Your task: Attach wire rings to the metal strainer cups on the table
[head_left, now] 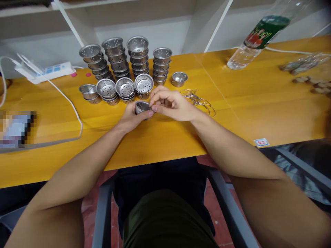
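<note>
"What are the hands doing?"
"The left hand (131, 119) wraps a silvery, round, perforated metal cup (141, 107) over the yellow worktop (165, 144); the right hand (173, 103) has its fingertips at that cup's rim. Whether they pinch anything, I cannot tell."
"And around the cup?"
"Behind it and leftward, 4 short stacks of similar cups (125, 88); farther back, 4 taller stacks (138, 51). To its right, thin, curved, silvery wire pieces (198, 100) lie tangled."

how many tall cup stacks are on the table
4, all in the back row: leftmost stack, second stack, third stack, rightmost stack. Short stacks may hide some of their bases.
</note>
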`<action>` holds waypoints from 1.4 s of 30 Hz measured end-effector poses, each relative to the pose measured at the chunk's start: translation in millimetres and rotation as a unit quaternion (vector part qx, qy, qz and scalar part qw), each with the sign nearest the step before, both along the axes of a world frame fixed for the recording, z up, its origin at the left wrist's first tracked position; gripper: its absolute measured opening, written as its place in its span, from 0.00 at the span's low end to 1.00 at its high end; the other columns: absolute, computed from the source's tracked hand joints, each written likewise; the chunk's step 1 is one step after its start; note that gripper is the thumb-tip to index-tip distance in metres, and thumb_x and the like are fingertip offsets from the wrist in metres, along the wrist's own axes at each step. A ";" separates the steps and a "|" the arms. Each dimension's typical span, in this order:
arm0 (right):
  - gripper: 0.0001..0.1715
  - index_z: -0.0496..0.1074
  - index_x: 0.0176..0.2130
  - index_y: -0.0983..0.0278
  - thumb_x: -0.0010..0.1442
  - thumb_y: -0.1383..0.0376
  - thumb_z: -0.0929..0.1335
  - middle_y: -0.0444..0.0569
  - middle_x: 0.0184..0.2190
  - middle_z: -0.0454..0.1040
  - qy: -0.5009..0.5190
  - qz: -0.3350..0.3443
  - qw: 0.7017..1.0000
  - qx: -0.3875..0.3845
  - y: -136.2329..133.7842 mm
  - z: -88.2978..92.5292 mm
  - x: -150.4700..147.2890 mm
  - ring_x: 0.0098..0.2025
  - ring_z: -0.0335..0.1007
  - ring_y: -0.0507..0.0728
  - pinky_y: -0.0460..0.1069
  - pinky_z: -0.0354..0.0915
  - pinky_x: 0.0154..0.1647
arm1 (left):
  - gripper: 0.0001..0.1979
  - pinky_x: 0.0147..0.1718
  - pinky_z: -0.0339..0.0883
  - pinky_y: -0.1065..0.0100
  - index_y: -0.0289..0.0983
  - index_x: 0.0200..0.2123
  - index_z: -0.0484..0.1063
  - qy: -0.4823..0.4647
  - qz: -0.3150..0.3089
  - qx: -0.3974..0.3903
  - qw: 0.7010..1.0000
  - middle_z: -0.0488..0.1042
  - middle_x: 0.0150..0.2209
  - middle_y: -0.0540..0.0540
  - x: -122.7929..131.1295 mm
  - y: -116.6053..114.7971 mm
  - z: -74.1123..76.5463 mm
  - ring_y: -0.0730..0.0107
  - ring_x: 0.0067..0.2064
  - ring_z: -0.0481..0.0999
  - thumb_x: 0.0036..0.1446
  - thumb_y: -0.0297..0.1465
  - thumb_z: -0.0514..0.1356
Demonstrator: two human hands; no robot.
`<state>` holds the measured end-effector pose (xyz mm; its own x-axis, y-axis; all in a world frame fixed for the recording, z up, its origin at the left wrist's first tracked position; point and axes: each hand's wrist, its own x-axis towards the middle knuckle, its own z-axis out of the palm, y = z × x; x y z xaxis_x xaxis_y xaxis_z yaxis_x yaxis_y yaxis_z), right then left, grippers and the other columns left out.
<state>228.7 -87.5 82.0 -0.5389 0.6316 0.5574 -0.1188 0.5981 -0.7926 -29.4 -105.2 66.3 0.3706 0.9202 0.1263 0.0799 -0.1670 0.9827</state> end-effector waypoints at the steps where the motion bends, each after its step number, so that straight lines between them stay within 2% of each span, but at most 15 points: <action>1: 0.26 0.88 0.49 0.59 0.79 0.41 0.86 0.52 0.52 0.86 0.004 0.016 1.000 -0.005 0.9 -0.1 1.2 0.46 0.79 0.56 0.52 0.80 0.48 | 0.35 0.34 0.73 0.63 0.40 0.36 0.81 -0.005 -0.006 -0.006 1.000 0.82 0.31 0.48 0.6 -0.4 0.6 0.64 0.33 0.78 0.52 0.62 0.89; 4: 0.26 0.87 0.51 0.61 0.80 0.43 0.86 0.50 0.46 0.88 -0.015 0.085 0.994 -0.062 4.0 0.0 4.6 0.43 0.82 0.56 0.51 0.80 0.48 | 0.37 0.37 0.77 0.62 0.40 0.37 0.82 -0.013 -0.018 -0.023 0.999 0.84 0.32 0.47 3.4 -3.0 0.0 0.64 0.34 0.81 0.51 0.64 0.90; 6: 0.27 0.87 0.52 0.62 0.81 0.42 0.85 0.50 0.44 0.88 -0.035 0.107 0.991 -0.077 5.6 1.0 7.0 0.44 0.84 0.56 0.51 0.82 0.49 | 0.39 0.38 0.79 0.61 0.40 0.38 0.83 -0.017 -0.019 -0.030 0.999 0.85 0.34 0.47 4.9 -3.8 -2.6 0.63 0.35 0.83 0.50 0.66 0.90; 8: 0.28 0.88 0.49 0.63 0.82 0.41 0.84 0.51 0.45 0.88 -0.043 0.103 0.992 -0.064 6.9 2.1 8.7 0.44 0.85 0.56 0.51 0.82 0.52 | 0.42 0.39 0.81 0.60 0.40 0.39 0.84 -0.027 -0.020 -0.032 0.999 0.85 0.35 0.47 5.3 -3.6 -5.3 0.62 0.36 0.85 0.49 0.69 0.90; 10: 0.30 0.87 0.46 0.63 0.81 0.40 0.85 0.49 0.43 0.86 -0.040 0.090 0.993 -0.060 7.8 2.2 9.1 0.42 0.81 0.54 0.50 0.80 0.50 | 0.43 0.41 0.83 0.59 0.40 0.41 0.83 -0.033 -0.038 -0.029 0.998 0.85 0.35 0.48 4.9 -3.5 -6.2 0.62 0.37 0.84 0.46 0.69 0.92; 13: 0.32 0.84 0.44 0.63 0.78 0.39 0.87 0.44 0.38 0.82 -0.035 0.083 0.993 -0.078 8.5 0.9 7.9 0.38 0.75 0.52 0.48 0.75 0.44 | 0.41 0.42 0.83 0.58 0.41 0.42 0.83 -0.012 -0.069 -0.018 0.997 0.84 0.37 0.48 4.0 -4.6 -3.8 0.63 0.38 0.82 0.42 0.59 0.97; 15: 0.33 0.83 0.43 0.63 0.78 0.39 0.87 0.44 0.37 0.81 -0.034 0.085 0.992 -0.085 8.3 0.3 6.8 0.37 0.72 0.52 0.48 0.73 0.43 | 0.39 0.44 0.83 0.57 0.41 0.44 0.83 0.007 -0.066 -0.007 0.998 0.85 0.40 0.48 4.0 -5.3 -2.3 0.61 0.40 0.83 0.42 0.53 0.98; 20: 0.33 0.83 0.43 0.62 0.77 0.38 0.87 0.44 0.36 0.81 -0.039 0.078 0.992 -0.093 6.7 1.7 5.2 0.36 0.71 0.52 0.49 0.73 0.42 | 0.37 0.45 0.84 0.57 0.41 0.47 0.83 0.022 -0.050 0.008 0.998 0.86 0.42 0.47 3.8 -3.9 -5.6 0.58 0.43 0.85 0.46 0.52 0.95; 25: 0.31 0.84 0.43 0.62 0.75 0.42 0.89 0.43 0.36 0.81 -0.025 0.080 0.992 -0.097 7.4 2.3 5.1 0.36 0.71 0.52 0.49 0.73 0.42 | 0.35 0.45 0.84 0.58 0.40 0.47 0.84 0.022 -0.039 0.008 0.999 0.88 0.43 0.46 3.0 -2.8 -8.3 0.58 0.43 0.85 0.46 0.47 0.95; 29: 0.31 0.85 0.42 0.62 0.72 0.42 0.91 0.44 0.35 0.82 -0.020 0.074 0.991 -0.107 6.8 1.9 3.7 0.36 0.71 0.53 0.49 0.73 0.41 | 0.35 0.46 0.84 0.57 0.40 0.48 0.82 0.035 -0.038 0.019 0.998 0.87 0.43 0.46 2.2 -2.0 -8.5 0.58 0.43 0.86 0.48 0.49 0.94; 35: 0.31 0.84 0.42 0.62 0.72 0.42 0.91 0.44 0.34 0.82 -0.038 0.071 0.992 -0.102 4.8 1.9 3.0 0.35 0.69 0.53 0.49 0.72 0.39 | 0.34 0.46 0.83 0.57 0.41 0.46 0.81 0.041 -0.035 0.031 0.998 0.86 0.42 0.47 0.7 -1.6 -8.4 0.58 0.43 0.85 0.49 0.50 0.93; 42: 0.33 0.86 0.42 0.63 0.73 0.39 0.90 0.47 0.38 0.84 -0.034 0.061 0.993 -0.098 9.1 -2.5 4.2 0.38 0.76 0.54 0.50 0.77 0.45 | 0.36 0.46 0.84 0.58 0.41 0.46 0.82 0.029 -0.041 0.034 0.998 0.88 0.43 0.46 2.2 -1.6 -8.0 0.58 0.44 0.86 0.48 0.53 0.94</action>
<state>232.9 -78.4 79.5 -0.6495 0.6522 0.3908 -0.1237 0.4165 -0.9007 -27.3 -106.8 58.3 0.4522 0.8767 0.1638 0.1207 -0.2421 0.9627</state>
